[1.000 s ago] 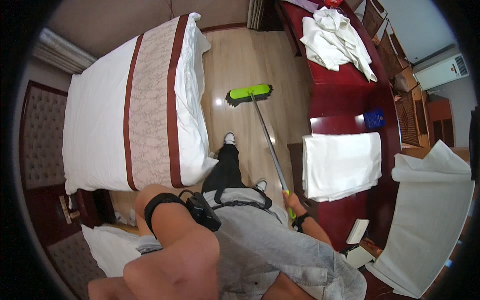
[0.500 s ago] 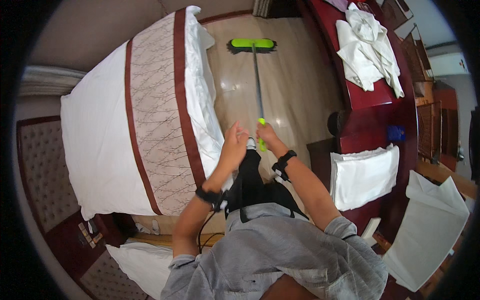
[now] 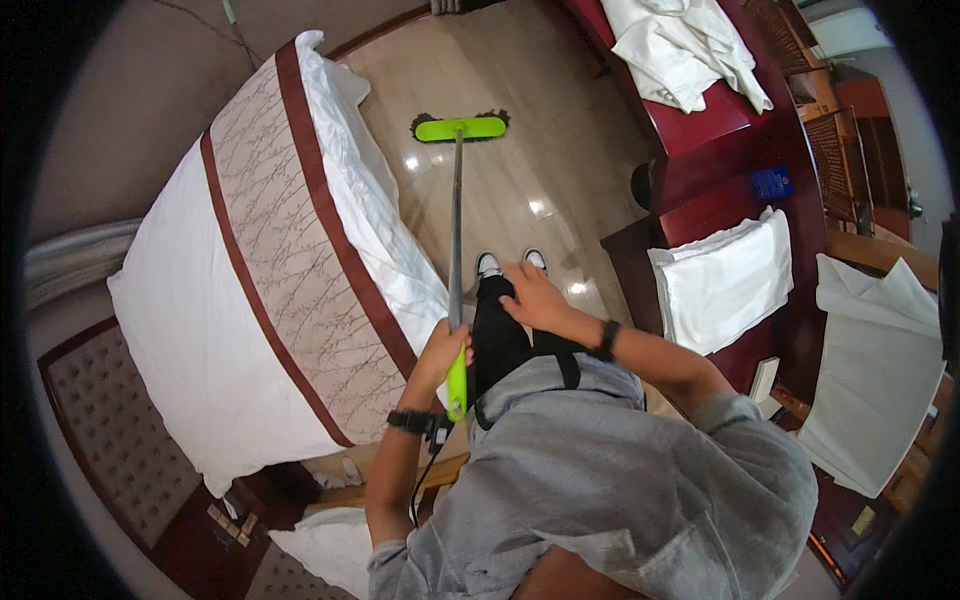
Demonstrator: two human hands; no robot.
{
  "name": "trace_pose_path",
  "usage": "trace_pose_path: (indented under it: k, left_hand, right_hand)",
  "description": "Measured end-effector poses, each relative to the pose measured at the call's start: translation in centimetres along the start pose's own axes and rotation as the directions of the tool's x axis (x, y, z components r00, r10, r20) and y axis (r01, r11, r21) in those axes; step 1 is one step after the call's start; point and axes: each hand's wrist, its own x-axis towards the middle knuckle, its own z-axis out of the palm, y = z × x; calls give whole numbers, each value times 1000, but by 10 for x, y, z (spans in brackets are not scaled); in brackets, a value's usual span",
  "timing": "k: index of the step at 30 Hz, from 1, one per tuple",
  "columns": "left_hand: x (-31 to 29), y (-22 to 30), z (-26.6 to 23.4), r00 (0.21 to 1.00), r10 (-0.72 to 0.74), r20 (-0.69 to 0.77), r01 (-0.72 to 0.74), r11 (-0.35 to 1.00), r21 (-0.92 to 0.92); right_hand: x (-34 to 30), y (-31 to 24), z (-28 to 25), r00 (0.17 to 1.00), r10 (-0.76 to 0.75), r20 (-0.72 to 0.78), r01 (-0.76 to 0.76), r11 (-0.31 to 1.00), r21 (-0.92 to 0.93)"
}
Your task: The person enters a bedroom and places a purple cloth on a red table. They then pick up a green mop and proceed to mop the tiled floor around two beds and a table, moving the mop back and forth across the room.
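Observation:
My left hand (image 3: 441, 355) is closed round the upper end of a mop's pole, just above its green end grip (image 3: 457, 388). The mop (image 3: 460, 129) has a bright green head with a dark fringe, which rests on the floor ahead, and a grey pole runs from it back toward my waist. My right hand (image 3: 538, 298) is off the mop, in front of my thighs, fingers apart and holding nothing. Beside the pole on the left is a bed (image 3: 170, 330) with white bedding and a patterned runner edged in brown.
Pale tiled floor (image 3: 520, 90) stretches ahead. Along the right runs a dark red desk (image 3: 710, 180) with a folded white cloth (image 3: 722, 280), a crumpled white cloth (image 3: 690, 50) and a blue packet (image 3: 772, 183). A white sheet (image 3: 870, 340) drapes farther right; a second bed (image 3: 330, 545) is at lower left.
The mop has passed from my right hand to my left. Its head has come nearer and its pole now lies farther left. My right hand has let go and opened.

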Motion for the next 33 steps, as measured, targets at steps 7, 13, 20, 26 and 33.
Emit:
trace_pose_path:
  k: [7,13,20,26,33]
  left_hand:
    - [-147,-70,-10,992,-93,-89,124,869,479]
    - [-283,-125,40,775,256,-577,420,474,774]
    - [-302,-114,30,441,384,-811,679,448,581]
    - [-243,-72,-13,632,459,-625,546,308,779]
    - [-135,-18,-20,824,537,-180,153,95,984]
  right_hand:
    - [65,-63,116,433,-506,746,825,556,-102]
    - [-2,-90,190,93,-625,775,778,531,335]
    - [-33,-99,189,254,-686,682,656,640,400]
    - [11,-48,184,418,-577,701,569,768,293]
    - [52,53,138,745,-439,503,408,896,177]
